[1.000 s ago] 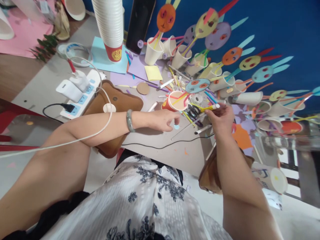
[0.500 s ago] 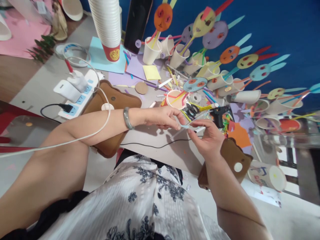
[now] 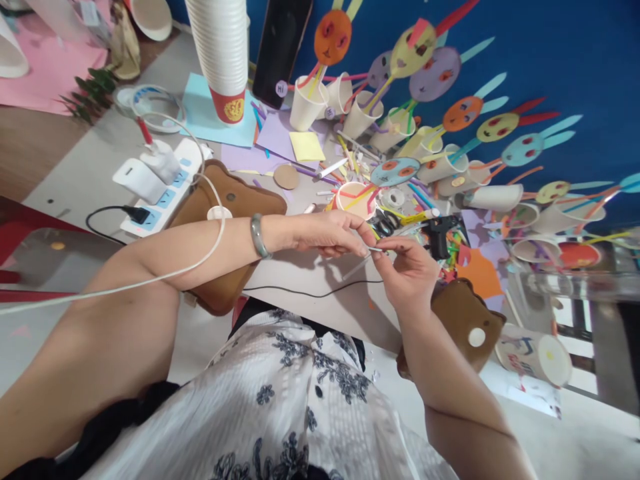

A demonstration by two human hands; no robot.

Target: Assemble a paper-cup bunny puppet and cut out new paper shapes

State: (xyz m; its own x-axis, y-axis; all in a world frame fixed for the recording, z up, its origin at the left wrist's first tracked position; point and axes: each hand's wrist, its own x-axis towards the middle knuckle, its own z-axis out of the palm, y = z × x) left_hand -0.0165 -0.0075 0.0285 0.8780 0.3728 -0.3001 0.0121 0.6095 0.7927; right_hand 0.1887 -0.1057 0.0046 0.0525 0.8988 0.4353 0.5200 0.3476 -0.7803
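Observation:
Over the table's near edge my left hand [image 3: 336,233] reaches in from the left, a bangle on its wrist, thumb and fingers pinched on a small pale blue piece [image 3: 374,249]. My right hand [image 3: 411,270] pinches the same piece from the right, so the fingertips of both hands nearly touch. The piece is thin and mostly covered by fingers. Just beyond my hands are a paper cup [image 3: 356,200] with straws and a blue oval face [image 3: 395,171], black scissors [image 3: 384,223] and a black glue gun [image 3: 438,237].
Cups with paper rabbit faces [image 3: 463,113] line the blue wall. A tall cup stack [image 3: 220,60] stands at the back left, near a power strip [image 3: 165,193]. Brown cushions [image 3: 220,267] lie on both sides. A white cable crosses my left arm; a black one runs along the table.
My right hand has moved left, closing the gap to my left hand. The pale blue piece now shows less between the fingers. The view has shifted slightly.

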